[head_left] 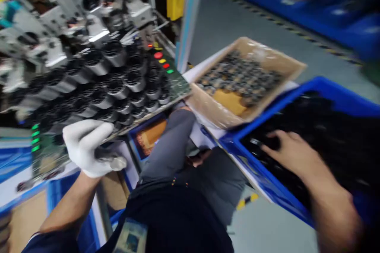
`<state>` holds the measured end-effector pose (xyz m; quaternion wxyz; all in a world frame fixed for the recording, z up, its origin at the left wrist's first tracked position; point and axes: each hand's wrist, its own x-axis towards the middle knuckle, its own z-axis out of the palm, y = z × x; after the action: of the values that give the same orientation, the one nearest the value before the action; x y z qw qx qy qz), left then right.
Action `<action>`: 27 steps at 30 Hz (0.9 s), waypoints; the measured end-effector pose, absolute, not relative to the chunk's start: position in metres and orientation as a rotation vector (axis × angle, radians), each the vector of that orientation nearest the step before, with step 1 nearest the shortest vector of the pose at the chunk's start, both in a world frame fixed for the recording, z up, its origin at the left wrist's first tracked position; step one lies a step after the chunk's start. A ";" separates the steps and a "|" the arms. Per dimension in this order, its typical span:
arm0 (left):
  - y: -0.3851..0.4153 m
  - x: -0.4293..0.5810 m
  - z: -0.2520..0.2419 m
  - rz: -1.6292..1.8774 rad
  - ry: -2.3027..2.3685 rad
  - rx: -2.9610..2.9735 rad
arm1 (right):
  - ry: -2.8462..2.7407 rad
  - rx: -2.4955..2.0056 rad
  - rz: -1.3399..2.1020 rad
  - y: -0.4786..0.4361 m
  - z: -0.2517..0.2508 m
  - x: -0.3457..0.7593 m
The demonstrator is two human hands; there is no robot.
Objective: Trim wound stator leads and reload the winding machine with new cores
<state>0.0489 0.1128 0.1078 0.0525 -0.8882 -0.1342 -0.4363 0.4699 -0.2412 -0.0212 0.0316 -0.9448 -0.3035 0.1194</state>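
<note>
My left hand, in a white glove, hovers by the front edge of the machine bed with its fingers curled. Whatever lies between thumb and fingers is hidden and blurred. Just beyond it stand rows of metal cylinders with black inserts. My bare right hand is down inside a blue bin filled with dark parts. Its thumb and fingers curve around a black part, too blurred to name more closely.
A plastic-lined cardboard box of small metal parts stands between machine and bin. Coloured buttons line the machine's right side; metal fixtures rise behind the cylinders. Blue trays lie under the bed. Blue shelving stands across the floor.
</note>
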 end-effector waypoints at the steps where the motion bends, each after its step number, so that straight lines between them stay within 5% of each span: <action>1: 0.099 0.075 0.102 -1.302 -0.345 -2.819 | -0.873 -2.956 0.426 -0.258 -0.022 0.472; 14: 0.046 0.437 0.048 0.252 -0.405 -3.106 | -0.692 -2.627 0.155 -0.300 -0.050 0.438; 21: 0.067 0.472 0.030 0.529 -0.402 -3.036 | -0.664 -2.494 0.059 -0.301 -0.058 0.444; 27: 0.076 0.475 0.023 0.510 -0.449 -3.088 | -0.773 -2.354 -0.101 -0.311 -0.016 0.425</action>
<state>0.4753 0.0761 0.0228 -0.0101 -0.9766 -0.1421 0.1612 0.4246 -0.3112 -0.0160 0.3248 -0.8979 -0.2947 -0.0386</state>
